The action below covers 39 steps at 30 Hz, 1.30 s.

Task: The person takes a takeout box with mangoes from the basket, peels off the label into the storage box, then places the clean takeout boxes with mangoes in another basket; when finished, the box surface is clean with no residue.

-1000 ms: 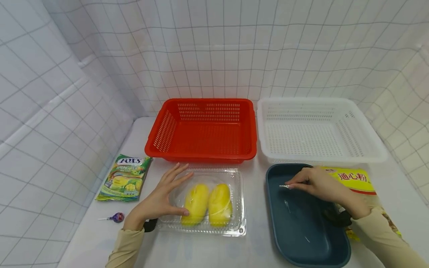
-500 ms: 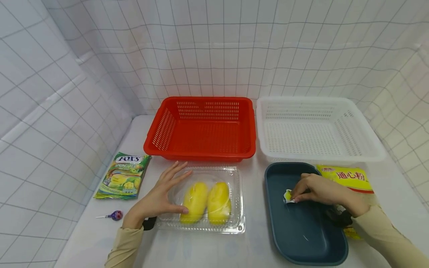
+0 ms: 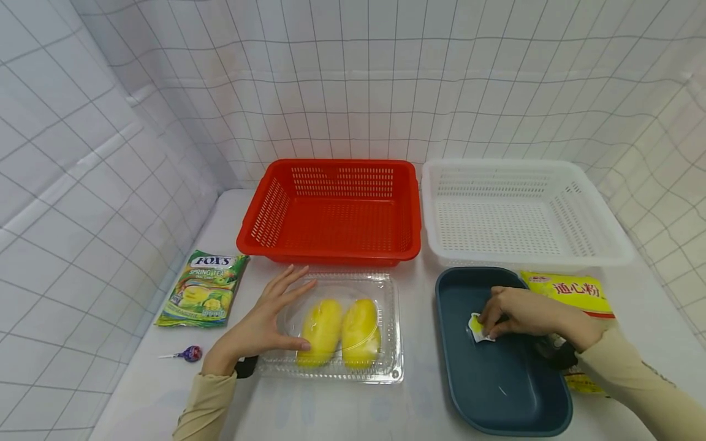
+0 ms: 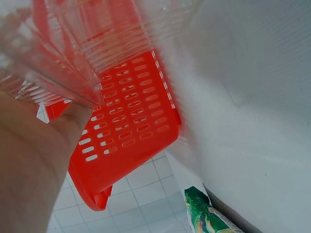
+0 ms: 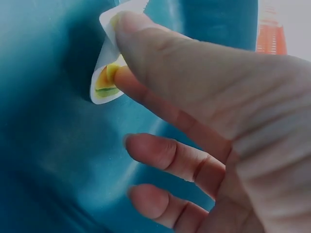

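Observation:
My left hand (image 3: 267, 331) rests on the left side of a clear plastic clamshell box (image 3: 393, 324), fingers spread and thumb over the lid. Inside lie two yellow oblong pieces, one of them this right-hand piece (image 3: 361, 334). Over a blue-grey basin (image 3: 507, 416), my right hand (image 3: 521, 312) pinches a small white wrapper (image 3: 475, 324) between thumb and index finger. Close up in the right wrist view, the wrapper (image 5: 103, 80) is bent, has yellow and green print and shows a zigzag edge. The ring and little fingers are loosely bent, away from it.
Behind stand a red basket (image 3: 331, 251) and a white basket (image 3: 518, 257). A green Fox's candy bag (image 3: 204, 291) and a lollipop (image 3: 192, 354) lie at the left. A yellow pasta bag (image 3: 573, 294) lies right of the basin, partly under my right arm.
My right hand has lowered a little into the basin with the wrapper, whose printed face has turned into view. My left hand stays on the box.

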Each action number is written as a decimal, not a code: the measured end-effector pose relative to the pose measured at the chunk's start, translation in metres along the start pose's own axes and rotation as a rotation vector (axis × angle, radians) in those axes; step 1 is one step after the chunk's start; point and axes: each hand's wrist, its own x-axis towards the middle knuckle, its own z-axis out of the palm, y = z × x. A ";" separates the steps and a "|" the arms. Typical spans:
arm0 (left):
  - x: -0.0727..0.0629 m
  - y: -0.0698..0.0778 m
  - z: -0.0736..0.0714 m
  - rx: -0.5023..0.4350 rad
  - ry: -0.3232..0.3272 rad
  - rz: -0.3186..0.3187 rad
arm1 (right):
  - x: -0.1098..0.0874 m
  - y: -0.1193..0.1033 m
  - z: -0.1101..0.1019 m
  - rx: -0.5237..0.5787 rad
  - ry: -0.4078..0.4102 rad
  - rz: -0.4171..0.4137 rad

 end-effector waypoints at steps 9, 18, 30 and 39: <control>-0.001 -0.002 0.001 -0.014 -0.002 -0.005 | -0.002 -0.009 0.003 -0.052 -0.005 0.062; -0.002 -0.002 0.000 -0.015 0.002 -0.002 | -0.009 -0.021 0.009 -0.090 -0.071 0.135; -0.004 -0.002 0.000 -0.008 0.004 -0.009 | -0.016 -0.033 0.017 -0.179 -0.064 0.145; -0.002 -0.003 0.001 -0.015 0.005 0.011 | -0.017 -0.021 0.006 0.036 0.103 0.115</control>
